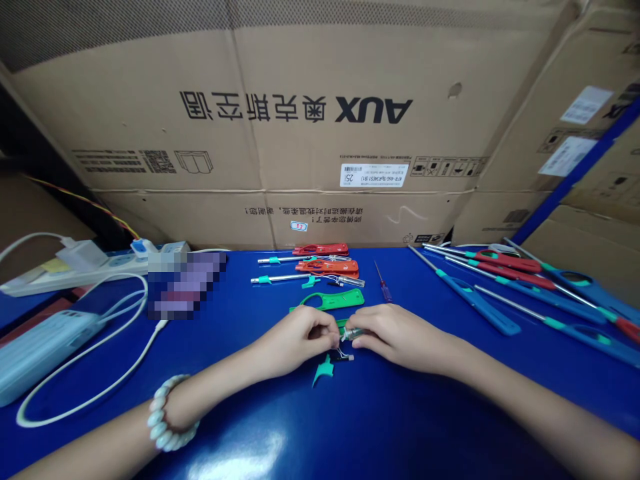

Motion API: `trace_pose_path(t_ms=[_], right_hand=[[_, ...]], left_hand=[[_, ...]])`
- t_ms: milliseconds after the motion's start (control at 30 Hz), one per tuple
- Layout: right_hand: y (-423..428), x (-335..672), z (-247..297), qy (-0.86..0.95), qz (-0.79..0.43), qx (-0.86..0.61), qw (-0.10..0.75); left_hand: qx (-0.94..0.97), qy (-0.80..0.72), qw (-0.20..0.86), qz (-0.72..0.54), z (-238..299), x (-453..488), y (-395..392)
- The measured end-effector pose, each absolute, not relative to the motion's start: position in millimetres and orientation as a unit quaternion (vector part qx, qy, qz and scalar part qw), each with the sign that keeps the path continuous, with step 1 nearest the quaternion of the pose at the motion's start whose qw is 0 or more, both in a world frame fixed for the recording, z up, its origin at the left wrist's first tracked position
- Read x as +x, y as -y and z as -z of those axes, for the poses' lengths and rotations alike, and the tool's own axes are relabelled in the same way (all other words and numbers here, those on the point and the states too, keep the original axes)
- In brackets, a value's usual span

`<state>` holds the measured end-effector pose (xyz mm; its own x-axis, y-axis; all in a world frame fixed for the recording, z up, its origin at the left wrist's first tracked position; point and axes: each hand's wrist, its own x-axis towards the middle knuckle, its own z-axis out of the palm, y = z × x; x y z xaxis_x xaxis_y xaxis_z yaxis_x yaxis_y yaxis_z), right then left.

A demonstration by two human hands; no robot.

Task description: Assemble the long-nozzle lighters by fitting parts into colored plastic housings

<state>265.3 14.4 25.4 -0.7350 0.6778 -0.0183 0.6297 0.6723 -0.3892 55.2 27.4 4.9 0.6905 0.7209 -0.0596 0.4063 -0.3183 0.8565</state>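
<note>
My right hand (pixel 387 333) grips a small clear lighter gas tank (pixel 353 333) between thumb and fingers. Close to the tank's left end, my left hand (pixel 314 333) is closed in a pinch. Whatever lies between its fingertips is too small to make out. Thin white wires run below the hands to a small black igniter piece (pixel 344 358). A teal trigger (pixel 324 369) lies on the blue table just below. Behind the hands is a green lighter handle shell (pixel 343 299), and another green half (pixel 342 325) is partly hidden by them.
Two orange-red handle shells (pixel 327 269) with metal tubes (pixel 280 277) and loose parts lie farther back. A purple screwdriver (pixel 385 291) rests right of them. Several long-stemmed lighters (pixel 480 307) are at the right. A power strip (pixel 120 267), power bank (pixel 45 350) and white cable (pixel 83 419) occupy the left.
</note>
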Motion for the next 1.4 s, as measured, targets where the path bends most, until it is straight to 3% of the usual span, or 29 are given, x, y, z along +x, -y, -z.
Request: trace_pose_path(t_ms=[1100,1400], right_hand=[[-14.2,263.7,-22.6,0.914,-0.192,-0.352,0.059],[-11.4,260.6,-19.8,0.915,-0.158,-0.367,0.050]], left_hand=[[0.798,-0.354,0.459,-0.166,0.1,54.7,-27.8],[0.825,-0.359,0.402,-0.172,-1.5,55.5,-25.1]])
